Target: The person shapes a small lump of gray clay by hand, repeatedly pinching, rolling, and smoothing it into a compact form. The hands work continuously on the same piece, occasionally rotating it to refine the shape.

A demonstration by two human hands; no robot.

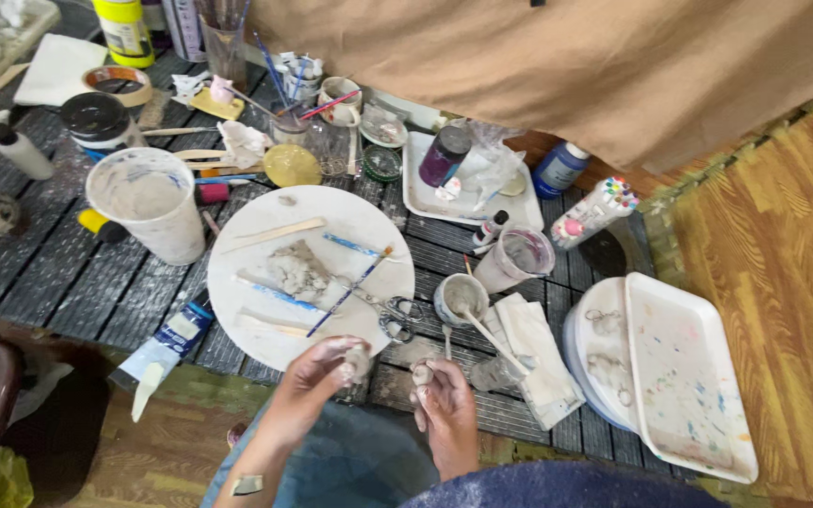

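left hand [317, 372] pinched shut on a small grey clay lump [357, 360], just below the round board [237, 282] edge. right hand [444, 400] curled around another clay bit [422, 373], just right of the first, apart. on the board: clay mound [298, 271], sticks, scissors [392, 315]. right of the board: cup [459, 299] with grey slip and a stick. left of it: tub [152, 202], grey-coated inside.

A round board [331, 212] is lying left of a small cup [459, 299], with scissors [393, 314] sitting between them and a tray [698, 376] resting far right.
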